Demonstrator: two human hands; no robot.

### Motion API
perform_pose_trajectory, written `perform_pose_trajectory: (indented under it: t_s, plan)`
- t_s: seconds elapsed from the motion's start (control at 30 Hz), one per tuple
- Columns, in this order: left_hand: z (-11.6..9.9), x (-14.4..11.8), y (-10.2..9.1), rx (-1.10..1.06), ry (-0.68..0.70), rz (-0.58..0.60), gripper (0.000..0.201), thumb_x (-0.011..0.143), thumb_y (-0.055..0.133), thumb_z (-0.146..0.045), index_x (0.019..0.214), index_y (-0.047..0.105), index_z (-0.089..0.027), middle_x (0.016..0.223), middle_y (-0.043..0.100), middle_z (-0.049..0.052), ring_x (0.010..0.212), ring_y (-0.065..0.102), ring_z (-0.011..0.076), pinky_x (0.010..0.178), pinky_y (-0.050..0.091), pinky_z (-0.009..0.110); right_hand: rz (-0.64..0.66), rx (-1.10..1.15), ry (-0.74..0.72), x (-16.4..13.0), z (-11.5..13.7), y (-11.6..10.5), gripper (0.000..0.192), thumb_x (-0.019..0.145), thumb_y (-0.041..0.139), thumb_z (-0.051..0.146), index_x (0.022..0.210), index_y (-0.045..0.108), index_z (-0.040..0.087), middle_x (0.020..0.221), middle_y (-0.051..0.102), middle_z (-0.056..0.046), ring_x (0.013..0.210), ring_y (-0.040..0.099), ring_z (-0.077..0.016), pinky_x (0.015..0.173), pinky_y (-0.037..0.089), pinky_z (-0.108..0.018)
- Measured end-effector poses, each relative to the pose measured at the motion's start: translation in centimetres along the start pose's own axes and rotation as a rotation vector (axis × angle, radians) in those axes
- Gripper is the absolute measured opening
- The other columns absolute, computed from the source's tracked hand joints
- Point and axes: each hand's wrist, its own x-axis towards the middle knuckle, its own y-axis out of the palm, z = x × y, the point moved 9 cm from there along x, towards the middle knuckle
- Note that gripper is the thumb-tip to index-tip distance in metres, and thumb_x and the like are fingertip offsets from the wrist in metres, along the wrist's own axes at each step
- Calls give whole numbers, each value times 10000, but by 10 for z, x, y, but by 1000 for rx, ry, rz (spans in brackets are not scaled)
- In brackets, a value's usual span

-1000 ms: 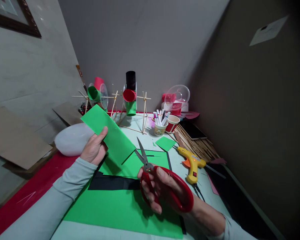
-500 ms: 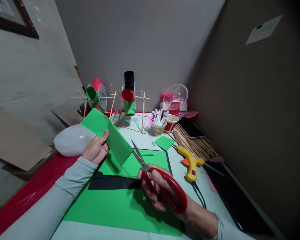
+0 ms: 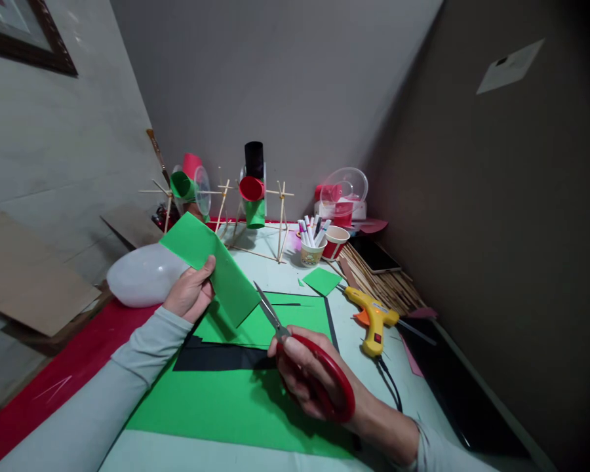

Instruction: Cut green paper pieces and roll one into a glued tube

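Between the thumb and fingers of my left hand is a folded-looking piece of green craft sheet, tilted above the table. My right hand is wrapped round the red handles of a pair of scissors. Their blades look nearly closed and point up and left, close to the lower right corner of the held piece; whether they touch it I cannot tell. Below lie larger green sheets and a black strip. A small green square lies beyond the scissors.
A yellow glue gun with its cable lies to the right, near wooden sticks and a phone. Markers stand in a paper cup. At the back are stick frames holding coloured tubes. A white balloon rests at left.
The scissor blades have closed from a wider opening, and my right hand has moved slightly left. The left hand still holds the green piece in nearly the same place.
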Motion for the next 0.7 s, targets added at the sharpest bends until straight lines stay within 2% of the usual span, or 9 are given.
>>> perform_pose_trajectory:
  t_s: [0.1, 0.23, 0.43, 0.6, 0.7]
  plan:
    - [6, -3, 2, 14, -32, 7, 214, 890, 582, -104, 696, 671, -108, 608, 716, 45, 502, 639, 140, 583, 588, 240, 12, -4, 26, 0, -2, 0, 457, 844, 599, 629, 946, 577, 184, 606, 414, 62, 450, 339, -54, 296, 283, -112]
    - [11, -5, 4, 17, -46, 16, 133, 828, 686, -124, 699, 670, -93, 652, 732, 66, 539, 656, 153, 573, 589, 247, -11, 7, -16, 2, -1, -2, 453, 854, 591, 621, 950, 591, 179, 583, 418, 63, 432, 341, -55, 293, 288, -121]
    - [13, -4, 5, 6, -41, 31, 156, 744, 788, -155, 688, 659, -87, 639, 724, 65, 548, 659, 145, 589, 593, 226, -76, 47, -74, 3, 0, -6, 467, 874, 575, 603, 829, 603, 139, 510, 411, 77, 367, 303, -21, 311, 251, -125]
    - [14, -7, 8, 1, -39, 42, 159, 716, 817, -179, 736, 681, -99, 698, 745, 57, 607, 683, 152, 647, 609, 235, -45, 55, -49, 5, -3, -4, 420, 852, 607, 601, 986, 481, 224, 576, 474, 82, 389, 356, -54, 272, 299, -115]
    - [18, -10, 12, 10, -54, 57, 151, 719, 813, -174, 727, 685, -95, 672, 736, 58, 576, 676, 150, 625, 607, 230, -11, 72, -69, 7, -3, -4, 438, 857, 603, 603, 1037, 403, 257, 589, 495, 96, 381, 362, -48, 286, 324, -101]
